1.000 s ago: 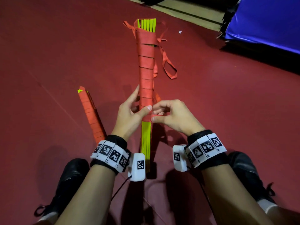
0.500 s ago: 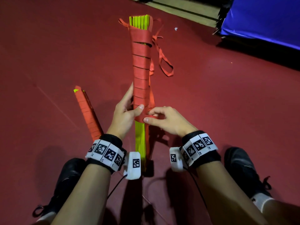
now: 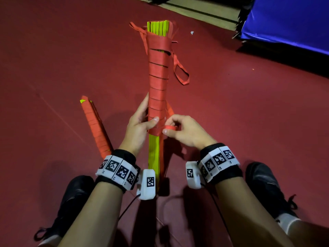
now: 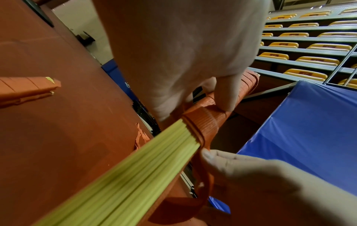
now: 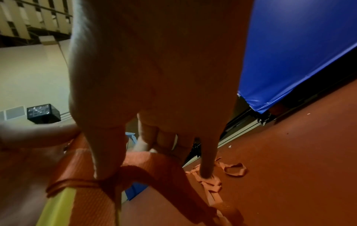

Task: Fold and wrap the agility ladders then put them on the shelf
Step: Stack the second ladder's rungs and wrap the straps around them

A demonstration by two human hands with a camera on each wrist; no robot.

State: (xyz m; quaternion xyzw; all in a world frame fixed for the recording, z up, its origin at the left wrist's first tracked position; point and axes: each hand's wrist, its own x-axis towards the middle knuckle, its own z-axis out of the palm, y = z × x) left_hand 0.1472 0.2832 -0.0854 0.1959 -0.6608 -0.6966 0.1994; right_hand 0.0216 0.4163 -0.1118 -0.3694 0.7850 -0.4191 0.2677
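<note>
You have two agility ladders: one bundle (image 3: 158, 90) at 12 o'clock, held upright, and one wrapped bundle (image 3: 94, 129) lying on the red floor (image 3: 53, 59) at 10 o'clock. Your left hand (image 3: 140, 125) clasps the upright bundle; your right hand (image 3: 185, 132) pinches its orange strap (image 3: 170, 127). A blue mat (image 3: 288, 22) sits at 2 o'clock. Your wrists hide the bundle's base.

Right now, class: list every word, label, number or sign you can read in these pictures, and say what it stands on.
No readable words or numbers.
Wrist bands: black-and-white square code markers, no letters.
Yellow seats: dark labels, too blurred to read.
Black scoreboard: faint digits, too blurred to read.
Blue mat: small white mark, illegible.
Ladder and straps: no print seen.
</note>
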